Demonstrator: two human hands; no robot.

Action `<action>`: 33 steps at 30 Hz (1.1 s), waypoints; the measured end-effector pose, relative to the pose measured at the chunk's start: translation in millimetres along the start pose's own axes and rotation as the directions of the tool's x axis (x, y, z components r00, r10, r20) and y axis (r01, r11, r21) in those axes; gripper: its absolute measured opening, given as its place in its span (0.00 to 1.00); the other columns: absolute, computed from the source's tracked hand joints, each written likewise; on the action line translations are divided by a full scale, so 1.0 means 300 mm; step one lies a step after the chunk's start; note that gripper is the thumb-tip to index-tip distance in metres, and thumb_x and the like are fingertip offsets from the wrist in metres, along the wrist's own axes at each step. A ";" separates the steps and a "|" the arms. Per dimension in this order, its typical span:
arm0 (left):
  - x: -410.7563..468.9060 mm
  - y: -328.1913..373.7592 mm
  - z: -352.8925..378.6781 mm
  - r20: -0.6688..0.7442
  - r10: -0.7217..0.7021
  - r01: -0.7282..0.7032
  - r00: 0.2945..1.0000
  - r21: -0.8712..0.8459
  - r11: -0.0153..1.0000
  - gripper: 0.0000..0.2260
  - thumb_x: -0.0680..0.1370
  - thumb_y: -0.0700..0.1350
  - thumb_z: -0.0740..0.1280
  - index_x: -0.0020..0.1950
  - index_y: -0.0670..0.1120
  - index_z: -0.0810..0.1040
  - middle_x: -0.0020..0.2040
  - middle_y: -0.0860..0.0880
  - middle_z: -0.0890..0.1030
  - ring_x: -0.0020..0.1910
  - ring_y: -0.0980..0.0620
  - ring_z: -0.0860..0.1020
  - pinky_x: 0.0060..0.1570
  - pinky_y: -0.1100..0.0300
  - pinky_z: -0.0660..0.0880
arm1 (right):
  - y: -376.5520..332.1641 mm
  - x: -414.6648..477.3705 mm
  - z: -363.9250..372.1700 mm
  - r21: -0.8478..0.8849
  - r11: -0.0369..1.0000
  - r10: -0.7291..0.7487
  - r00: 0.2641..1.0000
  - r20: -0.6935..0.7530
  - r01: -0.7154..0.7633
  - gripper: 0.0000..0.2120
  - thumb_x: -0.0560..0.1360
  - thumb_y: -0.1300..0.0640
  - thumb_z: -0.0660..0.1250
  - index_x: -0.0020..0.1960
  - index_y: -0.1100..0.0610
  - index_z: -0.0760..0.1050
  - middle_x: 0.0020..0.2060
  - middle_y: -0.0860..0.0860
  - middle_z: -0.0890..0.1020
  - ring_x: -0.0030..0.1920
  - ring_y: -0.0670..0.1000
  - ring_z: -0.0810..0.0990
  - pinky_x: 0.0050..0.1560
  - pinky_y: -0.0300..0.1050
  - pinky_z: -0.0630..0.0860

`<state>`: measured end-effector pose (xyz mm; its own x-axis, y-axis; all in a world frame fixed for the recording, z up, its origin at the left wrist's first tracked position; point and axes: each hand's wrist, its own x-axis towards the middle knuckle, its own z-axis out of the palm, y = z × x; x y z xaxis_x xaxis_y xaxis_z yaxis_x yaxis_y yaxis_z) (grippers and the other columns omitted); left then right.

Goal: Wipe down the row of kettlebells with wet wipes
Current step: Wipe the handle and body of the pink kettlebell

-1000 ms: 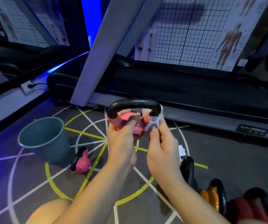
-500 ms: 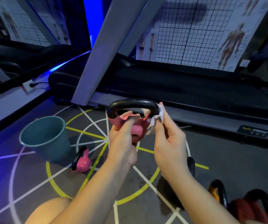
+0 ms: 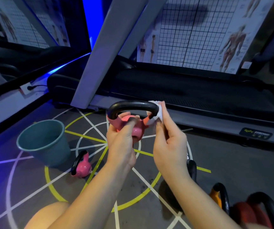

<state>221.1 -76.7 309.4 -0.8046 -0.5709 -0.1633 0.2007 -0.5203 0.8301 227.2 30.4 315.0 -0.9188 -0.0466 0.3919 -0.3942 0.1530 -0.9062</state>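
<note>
A pink kettlebell (image 3: pixel 137 130) with a black handle (image 3: pixel 133 105) is held up in the air. My left hand (image 3: pixel 121 144) grips its pink body from below. A white wet wipe (image 3: pixel 157 113) is pinched in my right hand (image 3: pixel 169 146) and pressed against the right end of the handle. On the floor lie a second pink kettlebell (image 3: pixel 81 166), a black one (image 3: pixel 192 169) partly hidden by my right arm, an orange one (image 3: pixel 218 197) and a red one (image 3: pixel 255 210).
A grey-green bucket (image 3: pixel 42 142) stands on the floor at the left. A treadmill (image 3: pixel 190 100) with a slanted grey post (image 3: pixel 110 52) runs across the back. The floor carries yellow and white lines. My knee (image 3: pixel 50 217) shows at the bottom.
My right hand slid the wipe up the right side of the handle, from its lower end to the upper corner. The lifted kettlebell stayed in my left hand.
</note>
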 end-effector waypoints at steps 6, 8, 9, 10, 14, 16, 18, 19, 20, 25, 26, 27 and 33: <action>0.013 0.003 -0.007 0.005 -0.019 0.019 1.000 -0.019 1.000 0.10 0.75 0.37 0.74 0.53 0.49 0.81 0.54 0.40 0.85 0.58 0.38 0.83 0.60 0.42 0.78 | 0.019 -0.014 0.015 0.045 0.996 0.068 0.994 0.083 -0.072 0.23 0.84 0.60 0.58 0.76 0.41 0.67 0.38 0.48 0.81 0.34 0.46 0.78 0.33 0.42 0.75; 0.013 0.001 -0.008 0.008 0.015 -0.015 1.000 0.017 1.000 0.10 0.75 0.36 0.74 0.51 0.50 0.82 0.51 0.42 0.86 0.57 0.38 0.83 0.62 0.40 0.78 | 0.005 0.006 -0.004 0.054 0.998 0.010 1.000 0.026 -0.011 0.24 0.84 0.61 0.59 0.74 0.40 0.68 0.36 0.50 0.80 0.31 0.47 0.74 0.31 0.43 0.70; 0.010 0.001 -0.008 0.011 0.031 -0.031 0.999 0.037 0.999 0.10 0.75 0.36 0.74 0.49 0.52 0.83 0.50 0.43 0.86 0.57 0.38 0.83 0.62 0.39 0.78 | 0.002 0.015 -0.011 0.048 0.999 -0.019 1.000 0.016 0.019 0.25 0.84 0.61 0.60 0.73 0.37 0.68 0.36 0.51 0.79 0.31 0.48 0.72 0.32 0.44 0.69; 0.008 0.002 -0.007 0.015 0.044 -0.044 0.999 0.055 0.997 0.11 0.75 0.36 0.74 0.48 0.53 0.83 0.50 0.43 0.86 0.57 0.38 0.83 0.60 0.39 0.79 | -0.001 0.020 -0.016 0.032 0.998 -0.045 0.999 0.020 0.044 0.26 0.83 0.63 0.60 0.72 0.36 0.67 0.35 0.49 0.78 0.31 0.45 0.71 0.33 0.42 0.68; 0.013 0.005 -0.012 0.013 0.077 -0.078 0.997 0.097 0.992 0.11 0.75 0.34 0.73 0.48 0.51 0.84 0.46 0.46 0.86 0.52 0.42 0.85 0.53 0.46 0.81 | 0.021 0.011 -0.012 -0.166 0.981 -0.090 0.994 0.053 0.098 0.31 0.82 0.67 0.60 0.76 0.39 0.60 0.41 0.38 0.74 0.37 0.39 0.73 0.41 0.30 0.67; 0.019 0.006 -0.016 -0.002 0.062 -0.062 0.998 0.089 0.994 0.12 0.74 0.34 0.73 0.51 0.50 0.84 0.45 0.48 0.86 0.50 0.45 0.85 0.51 0.49 0.81 | 0.049 0.003 -0.004 -0.190 0.981 -0.019 0.998 0.055 0.029 0.30 0.83 0.63 0.59 0.78 0.38 0.59 0.35 0.42 0.75 0.33 0.43 0.73 0.36 0.35 0.68; 0.023 0.004 -0.018 -0.029 0.010 -0.008 1.000 0.084 0.996 0.13 0.74 0.34 0.73 0.54 0.49 0.84 0.46 0.48 0.86 0.50 0.46 0.85 0.51 0.48 0.82 | 0.063 -0.009 0.006 -0.173 0.984 0.065 0.994 0.086 -0.050 0.27 0.84 0.60 0.58 0.78 0.37 0.61 0.33 0.52 0.76 0.31 0.49 0.71 0.35 0.52 0.72; 0.023 0.003 -0.018 -0.037 -0.012 0.015 0.999 0.082 0.997 0.13 0.74 0.35 0.73 0.55 0.49 0.84 0.47 0.48 0.86 0.52 0.44 0.85 0.53 0.47 0.82 | 0.062 -0.012 0.009 -0.162 0.985 0.077 0.993 0.094 -0.061 0.27 0.84 0.59 0.58 0.77 0.37 0.62 0.33 0.55 0.76 0.31 0.50 0.71 0.36 0.56 0.72; 0.024 0.001 -0.018 -0.041 -0.023 0.026 0.999 0.083 0.996 0.13 0.74 0.36 0.74 0.55 0.49 0.84 0.48 0.47 0.87 0.53 0.43 0.85 0.55 0.45 0.81 | 0.059 -0.011 0.010 -0.148 0.987 0.072 0.993 0.091 -0.058 0.26 0.84 0.59 0.58 0.77 0.38 0.63 0.33 0.55 0.76 0.30 0.49 0.70 0.35 0.56 0.71; 0.004 -0.010 -0.017 0.027 0.054 -0.058 0.998 0.186 0.981 0.12 0.74 0.33 0.72 0.47 0.50 0.84 0.43 0.47 0.86 0.46 0.46 0.85 0.43 0.51 0.81 | 0.019 0.017 -0.004 -0.107 0.992 -0.069 0.997 0.044 0.073 0.28 0.82 0.68 0.60 0.75 0.42 0.66 0.54 0.41 0.81 0.52 0.40 0.79 0.51 0.34 0.75; 0.000 -0.011 -0.016 0.039 0.065 -0.072 0.997 0.203 0.977 0.12 0.74 0.32 0.71 0.45 0.50 0.83 0.40 0.48 0.85 0.44 0.47 0.85 0.40 0.52 0.80 | 0.016 0.016 -0.005 -0.119 0.988 -0.094 0.995 0.043 0.098 0.29 0.81 0.70 0.60 0.76 0.45 0.66 0.65 0.43 0.79 0.63 0.44 0.78 0.62 0.40 0.76; -0.001 -0.009 -0.015 0.041 0.072 -0.079 0.997 0.213 0.974 0.13 0.74 0.32 0.71 0.44 0.50 0.83 0.39 0.49 0.85 0.43 0.48 0.84 0.39 0.54 0.80 | 0.018 0.013 -0.006 -0.139 0.982 -0.123 0.991 0.047 0.128 0.30 0.80 0.71 0.60 0.76 0.47 0.65 0.71 0.44 0.75 0.70 0.46 0.74 0.68 0.45 0.74; 0.021 -0.001 -0.023 0.055 0.115 -0.125 0.992 0.248 0.961 0.11 0.74 0.31 0.71 0.47 0.47 0.82 0.35 0.54 0.80 0.35 0.56 0.78 0.32 0.62 0.74 | 0.057 0.006 -0.028 -0.208 0.974 -0.076 0.996 0.054 0.085 0.30 0.82 0.66 0.61 0.73 0.36 0.61 0.51 0.42 0.76 0.41 0.39 0.70 0.43 0.26 0.68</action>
<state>219.8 -84.4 304.6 -0.8054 -0.5915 -0.0374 0.1549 -0.2710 0.9500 218.9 41.2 301.4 -0.8861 -0.1110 0.4501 -0.4586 0.3509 -0.8164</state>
